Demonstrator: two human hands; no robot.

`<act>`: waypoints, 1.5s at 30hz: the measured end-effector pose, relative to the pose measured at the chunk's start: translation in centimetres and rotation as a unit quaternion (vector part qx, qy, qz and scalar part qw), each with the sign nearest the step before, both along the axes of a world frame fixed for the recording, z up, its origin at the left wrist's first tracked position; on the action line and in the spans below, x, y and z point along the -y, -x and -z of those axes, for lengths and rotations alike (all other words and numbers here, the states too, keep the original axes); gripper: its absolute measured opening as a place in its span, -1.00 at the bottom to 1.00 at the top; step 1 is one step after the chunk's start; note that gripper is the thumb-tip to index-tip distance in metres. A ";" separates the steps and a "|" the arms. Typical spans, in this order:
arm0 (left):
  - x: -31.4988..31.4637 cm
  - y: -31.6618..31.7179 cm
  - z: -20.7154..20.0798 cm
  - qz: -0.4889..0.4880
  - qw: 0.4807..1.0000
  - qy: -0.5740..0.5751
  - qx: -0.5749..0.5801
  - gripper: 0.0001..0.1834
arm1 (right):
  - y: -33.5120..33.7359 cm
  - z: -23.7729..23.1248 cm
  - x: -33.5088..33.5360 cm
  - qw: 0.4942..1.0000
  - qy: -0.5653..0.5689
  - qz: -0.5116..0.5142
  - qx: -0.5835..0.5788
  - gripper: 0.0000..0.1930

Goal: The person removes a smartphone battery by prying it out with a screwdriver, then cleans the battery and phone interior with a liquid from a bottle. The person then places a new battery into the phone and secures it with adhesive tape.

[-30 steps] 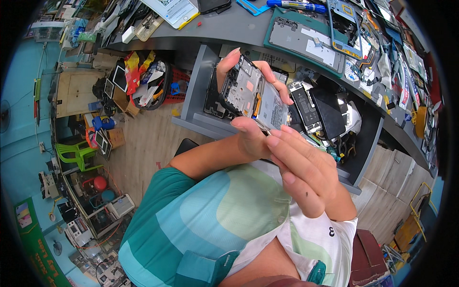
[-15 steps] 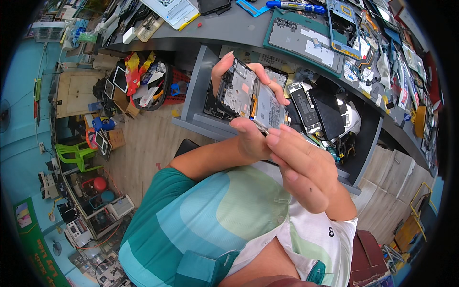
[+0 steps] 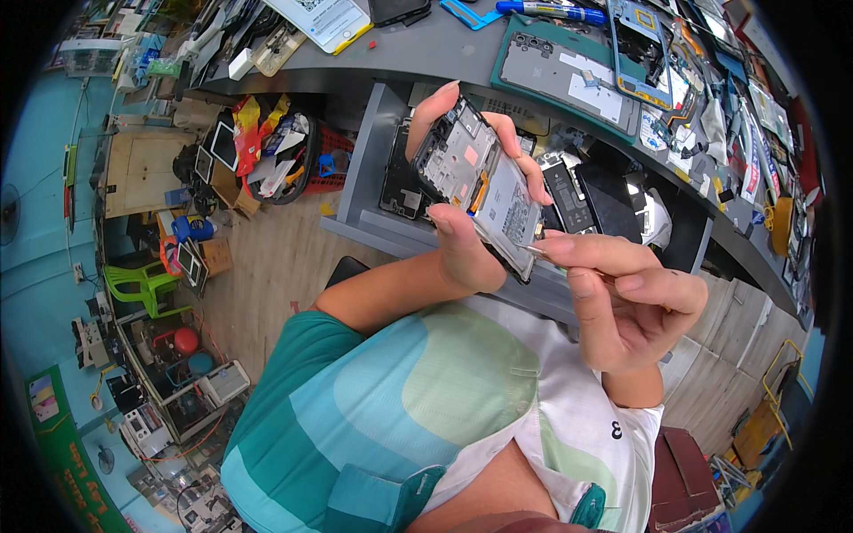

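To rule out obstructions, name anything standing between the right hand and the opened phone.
Nothing visible blocks it: the right hand holds a thin tool, its tip at the lower end of the phone, which the left hand grips by its sides.

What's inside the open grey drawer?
Inside the drawer are an opened phone, a dark flat panel and a pale part. The held phone and left hand cover part; anything beneath them is hidden.
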State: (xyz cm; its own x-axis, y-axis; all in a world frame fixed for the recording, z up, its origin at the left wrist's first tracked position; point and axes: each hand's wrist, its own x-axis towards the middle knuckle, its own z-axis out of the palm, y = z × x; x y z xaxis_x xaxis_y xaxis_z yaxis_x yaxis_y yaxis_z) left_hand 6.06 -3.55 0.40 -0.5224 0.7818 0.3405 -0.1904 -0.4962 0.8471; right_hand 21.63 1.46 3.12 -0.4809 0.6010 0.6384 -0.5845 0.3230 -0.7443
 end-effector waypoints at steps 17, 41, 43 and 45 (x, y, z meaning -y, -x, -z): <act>0.4 -0.2 0.0 0.054 0.998 0.019 -0.003 0.15 | 0.6 -0.1 0.3 0.998 0.003 -0.029 0.049 -0.67; -0.9 -0.5 1.3 -0.116 0.988 -0.061 -0.083 0.03 | 1.8 0.5 1.3 0.907 -0.368 0.196 0.059 -0.87; -1.0 -0.5 1.3 -0.125 0.986 -0.070 -0.080 0.01 | 1.6 0.4 1.4 0.903 -0.373 0.201 0.072 -0.88; -1.0 -0.4 1.3 -0.126 0.986 -0.078 -0.075 0.00 | 1.4 0.7 1.2 0.917 -0.347 0.179 0.078 -0.88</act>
State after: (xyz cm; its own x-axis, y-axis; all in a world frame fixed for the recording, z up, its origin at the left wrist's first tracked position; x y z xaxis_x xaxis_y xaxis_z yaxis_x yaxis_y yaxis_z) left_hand 6.42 -2.53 -0.92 -0.6280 0.5647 0.5354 0.0787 -0.6385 0.7656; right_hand 20.21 0.27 2.41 -0.4498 0.2138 0.8672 -0.2520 0.9011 -0.3529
